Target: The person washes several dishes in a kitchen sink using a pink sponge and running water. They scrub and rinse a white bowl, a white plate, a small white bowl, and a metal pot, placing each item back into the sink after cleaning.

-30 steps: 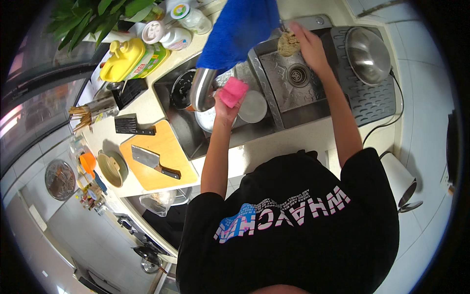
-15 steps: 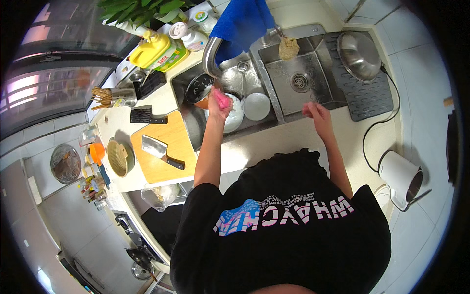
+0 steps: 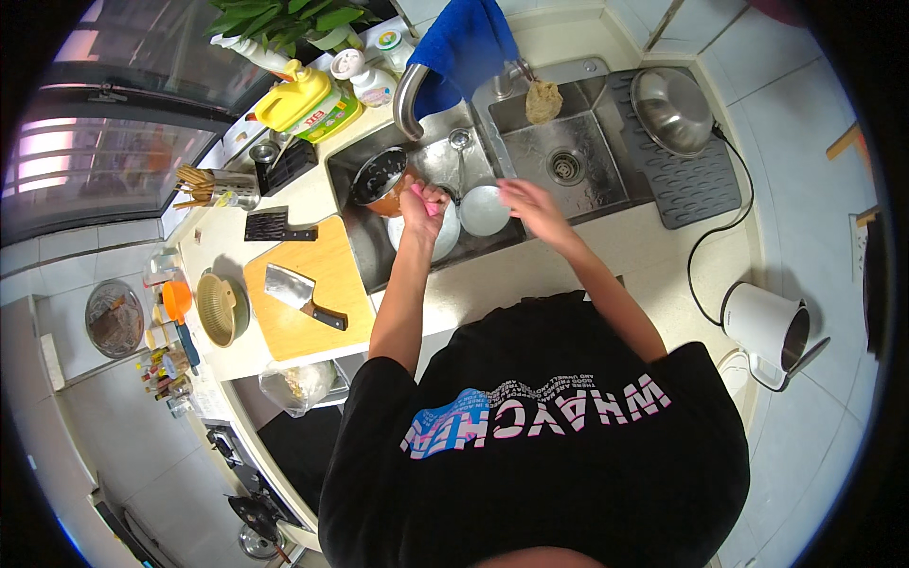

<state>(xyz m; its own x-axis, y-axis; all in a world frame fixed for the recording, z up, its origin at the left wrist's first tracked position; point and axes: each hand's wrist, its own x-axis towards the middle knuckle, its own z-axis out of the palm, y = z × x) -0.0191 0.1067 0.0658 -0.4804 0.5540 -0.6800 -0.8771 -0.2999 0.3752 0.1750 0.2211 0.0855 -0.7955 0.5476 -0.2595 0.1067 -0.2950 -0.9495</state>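
Note:
In the left basin of the sink (image 3: 374, 268), my left hand (image 3: 422, 221) is closed around a soft pink sponge or cloth (image 3: 432, 204). Under that hand lies a white dish (image 3: 442, 242) with suds, partly covered by my wrist. A brown pot (image 3: 386, 197) with a black inside leans beside it, foam on its inner wall. My right hand (image 3: 535, 210) has its fingers stretched out at the right rim of a small white bowl (image 3: 484, 210); whether they touch it I cannot tell. Behind the bowl rests a ladle (image 3: 460, 142).
The right basin (image 3: 587, 142) has a drain, with a tan scrubber (image 3: 543, 102) hanging above. A blue towel (image 3: 464, 57) drapes over the faucet (image 3: 407, 104). To the left, a cleaver (image 3: 301, 295) lies on a cutting board (image 3: 284, 331). A metal bowl (image 3: 670, 112) sits on a grey mat (image 3: 696, 194).
My right hand has moved left from the counter's edge by the right basin to the small white bowl. The left hand stays at the dish with the pink sponge or cloth.

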